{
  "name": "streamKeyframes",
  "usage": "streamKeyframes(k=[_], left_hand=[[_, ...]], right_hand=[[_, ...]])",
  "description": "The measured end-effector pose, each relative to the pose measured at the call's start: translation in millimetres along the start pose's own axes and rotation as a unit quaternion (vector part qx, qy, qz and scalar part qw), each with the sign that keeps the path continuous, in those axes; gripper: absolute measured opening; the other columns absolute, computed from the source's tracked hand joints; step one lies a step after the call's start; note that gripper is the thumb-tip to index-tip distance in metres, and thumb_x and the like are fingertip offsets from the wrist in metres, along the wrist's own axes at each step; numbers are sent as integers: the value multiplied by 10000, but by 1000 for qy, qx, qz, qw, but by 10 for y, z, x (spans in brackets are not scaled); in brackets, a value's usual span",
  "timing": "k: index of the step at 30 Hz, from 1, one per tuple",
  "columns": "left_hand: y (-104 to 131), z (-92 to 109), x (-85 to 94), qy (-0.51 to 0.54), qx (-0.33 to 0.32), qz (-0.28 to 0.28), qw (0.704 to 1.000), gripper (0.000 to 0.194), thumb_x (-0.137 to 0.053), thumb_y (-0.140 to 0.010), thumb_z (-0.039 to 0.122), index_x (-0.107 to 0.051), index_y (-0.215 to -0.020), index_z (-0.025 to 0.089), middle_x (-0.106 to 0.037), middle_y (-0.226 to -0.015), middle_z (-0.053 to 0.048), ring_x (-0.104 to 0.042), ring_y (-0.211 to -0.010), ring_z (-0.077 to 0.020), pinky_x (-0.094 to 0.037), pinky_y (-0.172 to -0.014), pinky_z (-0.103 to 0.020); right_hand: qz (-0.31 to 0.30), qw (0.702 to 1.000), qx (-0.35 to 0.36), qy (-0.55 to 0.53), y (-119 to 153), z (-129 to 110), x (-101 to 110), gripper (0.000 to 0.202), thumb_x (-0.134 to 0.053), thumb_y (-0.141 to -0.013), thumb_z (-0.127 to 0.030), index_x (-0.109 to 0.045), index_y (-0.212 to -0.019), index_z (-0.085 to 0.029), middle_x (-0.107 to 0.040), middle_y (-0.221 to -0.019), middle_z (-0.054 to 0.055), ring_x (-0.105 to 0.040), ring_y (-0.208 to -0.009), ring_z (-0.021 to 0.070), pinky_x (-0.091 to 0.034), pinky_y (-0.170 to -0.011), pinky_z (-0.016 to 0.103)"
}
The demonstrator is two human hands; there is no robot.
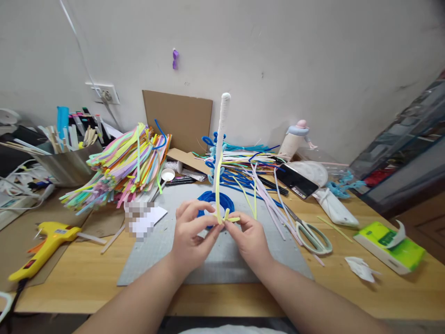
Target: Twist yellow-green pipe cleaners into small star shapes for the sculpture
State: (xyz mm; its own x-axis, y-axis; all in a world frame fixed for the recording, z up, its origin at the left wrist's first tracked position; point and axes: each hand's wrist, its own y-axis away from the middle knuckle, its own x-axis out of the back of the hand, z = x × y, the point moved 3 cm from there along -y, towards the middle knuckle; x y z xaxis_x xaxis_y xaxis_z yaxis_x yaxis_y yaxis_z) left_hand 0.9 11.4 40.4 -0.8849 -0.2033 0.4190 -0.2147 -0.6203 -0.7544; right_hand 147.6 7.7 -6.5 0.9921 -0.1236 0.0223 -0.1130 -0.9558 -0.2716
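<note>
Near the middle of the grey mat, my left hand (pixel 195 232) pinches a yellow pipe cleaner (pixel 218 185), whose long end stands up in front of a white wrapped stick (pixel 223 116). My right hand (pixel 251 239) pinches the same yellow piece, fingertips close to those of my left hand, where short yellow ends stick out upward and to the right. Behind the hands, the stick rises upright from a round blue coiled base (pixel 225 202) with a white centre. Blue loops (pixel 211 164) show beside the stick's left side.
Grey mat (pixel 149 260) lies under both hands. On the left are a yellow glue gun (pixel 48 243), a pipe cleaner bundle (pixel 128 162) and a metal pot (pixel 69 167). Scissors (pixel 314 237), a phone (pixel 297 180), a tissue pack (pixel 389 246) and loose pipe cleaners (pixel 271 204) lie right.
</note>
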Motion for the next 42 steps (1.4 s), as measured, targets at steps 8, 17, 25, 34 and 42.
streamKeyframes(k=[8,17,25,34,42], left_hand=[[156,44,-131,81,-28,-65,994,235,-545,-750,90,-608,-935,222,-606,-931,-55,-540,-907,-191,-390,-834,-361],[138,-296,-344,366,391,-35,844,204,-666,-706,318,-565,-795,165,-588,-760,-7,-525,-685,-125,-386,-618,-232],[191,-385,-460,465,478,-35,745,264,-747,-628,328,-567,-661,138,-596,-573,13,-497,-519,-77,-353,-518,-202],[216,-374,-470,528,520,-28,670,250,-776,-607,269,-599,-705,122,-627,-642,-8,-568,-580,-87,-416,-561,-195],[205,-338,-479,529,501,-43,684,261,-787,-584,281,-600,-676,123,-622,-647,-8,-559,-587,-86,-422,-597,-204]], right_hand=[[-40,994,-26,-97,-96,53,7,113,-656,-733,-296,-634,-765,-189,-620,-740,-4,-554,-731,144,-428,-720,266],[-120,971,-110,-173,-195,137,-38,186,-720,-658,-339,-651,-693,-170,-627,-630,-7,-558,-601,125,-452,-636,266],[-101,974,-131,-155,-177,158,-52,214,-697,-682,-357,-642,-678,-150,-613,-617,-12,-536,-590,107,-427,-621,243],[-104,972,-138,-157,-179,145,-50,233,-687,-690,-366,-645,-715,-138,-616,-641,-7,-538,-606,103,-425,-635,240],[-92,974,-145,-149,-168,171,-38,246,-702,-671,-376,-630,-691,-142,-619,-631,-5,-549,-596,107,-439,-617,242]])
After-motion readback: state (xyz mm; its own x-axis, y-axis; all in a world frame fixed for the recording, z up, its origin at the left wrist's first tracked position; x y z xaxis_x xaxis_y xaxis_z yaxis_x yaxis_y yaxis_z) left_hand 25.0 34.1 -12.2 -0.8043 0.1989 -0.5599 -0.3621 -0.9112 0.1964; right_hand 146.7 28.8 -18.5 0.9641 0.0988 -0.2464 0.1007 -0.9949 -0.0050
